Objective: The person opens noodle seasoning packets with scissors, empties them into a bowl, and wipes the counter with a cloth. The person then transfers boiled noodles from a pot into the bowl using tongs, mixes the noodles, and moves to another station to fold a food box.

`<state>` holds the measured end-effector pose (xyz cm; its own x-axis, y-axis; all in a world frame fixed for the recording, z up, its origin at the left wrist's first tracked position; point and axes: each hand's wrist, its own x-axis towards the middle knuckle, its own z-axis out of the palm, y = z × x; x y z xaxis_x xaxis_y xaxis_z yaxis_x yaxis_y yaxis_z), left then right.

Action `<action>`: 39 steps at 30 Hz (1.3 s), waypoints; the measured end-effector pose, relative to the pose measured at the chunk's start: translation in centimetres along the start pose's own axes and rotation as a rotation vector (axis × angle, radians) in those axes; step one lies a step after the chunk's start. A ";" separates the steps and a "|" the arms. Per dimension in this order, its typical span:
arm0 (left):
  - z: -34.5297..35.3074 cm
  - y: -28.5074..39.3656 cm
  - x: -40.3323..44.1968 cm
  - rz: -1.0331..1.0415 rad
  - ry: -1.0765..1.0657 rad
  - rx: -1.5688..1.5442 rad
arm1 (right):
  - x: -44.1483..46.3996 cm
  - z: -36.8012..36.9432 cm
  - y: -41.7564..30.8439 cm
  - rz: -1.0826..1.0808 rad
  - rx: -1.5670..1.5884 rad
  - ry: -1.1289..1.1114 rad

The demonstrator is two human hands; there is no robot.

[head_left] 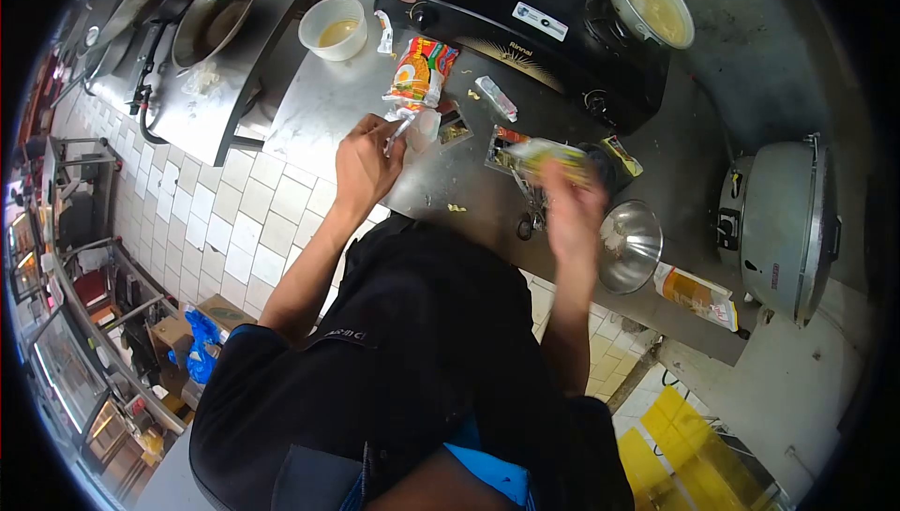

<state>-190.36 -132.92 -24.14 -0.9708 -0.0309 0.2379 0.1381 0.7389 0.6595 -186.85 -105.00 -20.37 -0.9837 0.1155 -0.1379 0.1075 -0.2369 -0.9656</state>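
My left hand (pixel 368 162) has its fingers closed on a small clear plastic sachet (pixel 401 128), just below a red and yellow noodle packet (pixel 420 72). Blurred by motion, my right hand (pixel 572 206) holds a yellow-green packet (pixel 553 157) above the steel counter. Seasoning sachets (pixel 454 127) lie between the hands, and a white sachet (pixel 496 98) rests farther back. Beside my right wrist sits a steel bowl (pixel 630 246) with some contents. Another yellow packet (pixel 622 156) lies to the right of that hand.
A black gas stove (pixel 539 22) stands at the back, with a pot of noodles (pixel 653 3) on it. A plastic tub (pixel 333 28) is at the back left. On the right are a large grey cooker (pixel 783 230) and a brown-yellow pack (pixel 696 296).
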 end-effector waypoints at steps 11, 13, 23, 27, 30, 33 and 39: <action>0.3 -0.4 -1.6 -0.149 0.011 -0.342 | 5.9 12.7 8.2 -0.155 -0.698 -0.407; 0.0 -0.6 -1.8 -0.149 -0.045 -0.292 | 5.3 13.4 8.5 -0.357 -0.705 -0.399; 0.8 -0.4 -2.4 -0.243 -0.009 -0.431 | 6.0 13.8 8.3 -0.090 -1.440 -0.762; -0.1 -1.7 -2.1 -0.228 0.014 -0.226 | 8.2 11.7 5.3 -0.117 -0.906 -0.917; -1.3 -2.9 -1.9 -0.293 0.047 -0.205 | 14.2 13.0 7.1 0.439 -0.398 -0.612; -1.9 -4.6 -1.7 -0.288 0.079 -0.187 | 17.2 15.4 12.8 -0.346 -1.135 -0.043; -3.4 -6.2 -1.6 -0.373 0.167 -0.154 | 17.3 16.5 13.5 -0.070 -1.150 -0.224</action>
<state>-188.99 -139.71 -26.14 -0.9164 -0.3946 0.0667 -0.1763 0.5478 0.8178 -204.80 -122.16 -32.19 -0.9837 -0.1063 -0.1454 0.0060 0.7875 -0.6163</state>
